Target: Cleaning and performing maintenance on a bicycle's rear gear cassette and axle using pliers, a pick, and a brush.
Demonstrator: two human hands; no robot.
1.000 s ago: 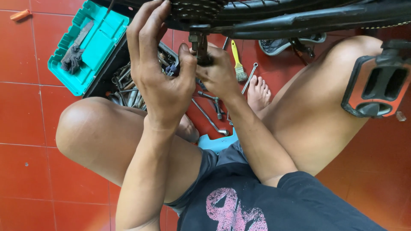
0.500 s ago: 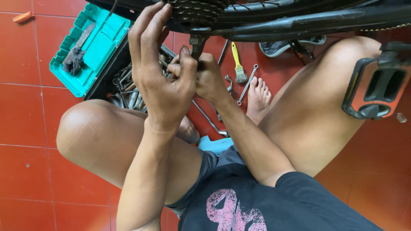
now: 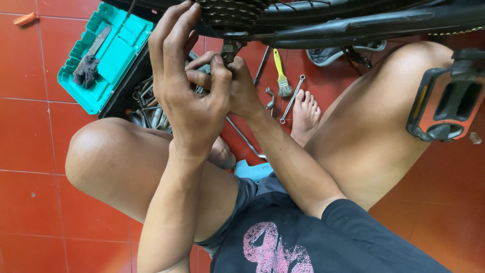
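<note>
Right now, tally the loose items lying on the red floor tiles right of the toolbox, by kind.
Wrench: 1
Yellow-handled brush: 1
Long metal bar: 1
Small metal fitting: 1
Total: 4
Both hands work above them at the bike's gear part.

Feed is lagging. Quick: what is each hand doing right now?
Left hand: fingers spread up against the gear cluster, gripping nothing visible.
Right hand: closed on the derailleur below it.
</note>
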